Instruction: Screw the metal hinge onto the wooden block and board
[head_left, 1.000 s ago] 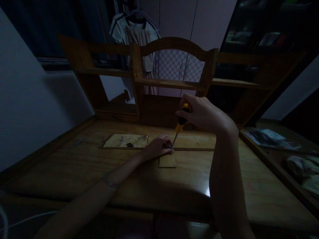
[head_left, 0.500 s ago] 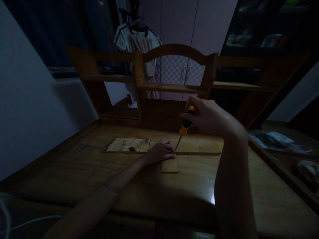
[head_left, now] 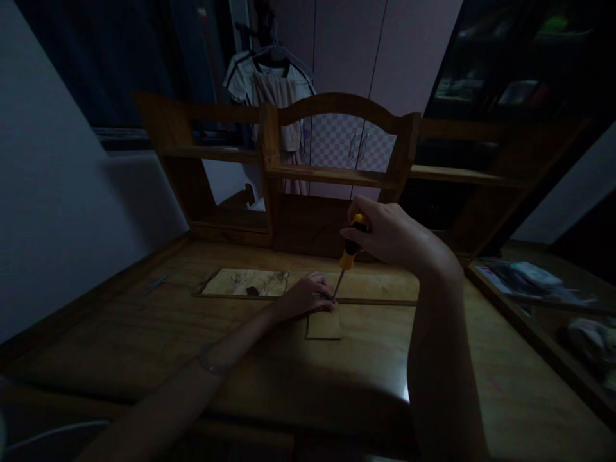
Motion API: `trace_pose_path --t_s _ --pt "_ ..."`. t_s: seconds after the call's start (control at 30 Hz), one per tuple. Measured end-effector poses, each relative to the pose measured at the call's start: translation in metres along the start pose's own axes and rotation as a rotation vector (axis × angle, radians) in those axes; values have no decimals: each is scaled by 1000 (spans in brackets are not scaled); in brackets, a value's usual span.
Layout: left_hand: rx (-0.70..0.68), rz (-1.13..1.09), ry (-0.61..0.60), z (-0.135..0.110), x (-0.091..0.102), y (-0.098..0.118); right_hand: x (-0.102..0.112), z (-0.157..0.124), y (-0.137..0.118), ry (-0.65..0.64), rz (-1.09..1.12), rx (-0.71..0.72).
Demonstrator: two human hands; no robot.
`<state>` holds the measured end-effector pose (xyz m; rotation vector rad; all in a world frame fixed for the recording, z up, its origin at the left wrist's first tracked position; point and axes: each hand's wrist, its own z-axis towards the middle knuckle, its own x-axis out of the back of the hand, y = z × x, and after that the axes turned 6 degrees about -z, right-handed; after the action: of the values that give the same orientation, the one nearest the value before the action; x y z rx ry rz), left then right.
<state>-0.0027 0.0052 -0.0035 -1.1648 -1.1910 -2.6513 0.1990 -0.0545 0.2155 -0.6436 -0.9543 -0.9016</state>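
My right hand (head_left: 380, 228) is wrapped round the yellow and black handle of a screwdriver (head_left: 349, 253), which tilts down to the left. Its shaft tip reaches the fingertips of my left hand (head_left: 310, 294). That hand rests where a long wooden board (head_left: 375, 287) meets a short wooden piece (head_left: 324, 325), with thumb and fingers pinching a small dark metal piece (head_left: 318, 296), mostly hidden. The short piece lies against the long board's near edge. Toward its left end the long board carries a pale, torn, stained surface. Any screw under the tip is too small to see.
All this lies on a wooden desk (head_left: 216, 340) with a wooden shelf unit (head_left: 332, 173) along its back. A thin metal object (head_left: 156, 282) lies at the left. To the right, past a raised wooden edge (head_left: 539, 343), are papers or packets (head_left: 534, 276).
The view has shifted slightly. My right hand and the screwdriver have moved a little left and down. My left hand still rests at the joint.
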Motion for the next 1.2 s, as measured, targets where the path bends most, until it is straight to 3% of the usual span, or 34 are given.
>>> trace_pose_path --t_s 0.23,1.2 --pt "-137 -90 -6 1 -3 -11 1 -1 -3 11 -28 16" --pt "-59 4 -61 3 2 -3 -1 1 -8 20 -21 33"
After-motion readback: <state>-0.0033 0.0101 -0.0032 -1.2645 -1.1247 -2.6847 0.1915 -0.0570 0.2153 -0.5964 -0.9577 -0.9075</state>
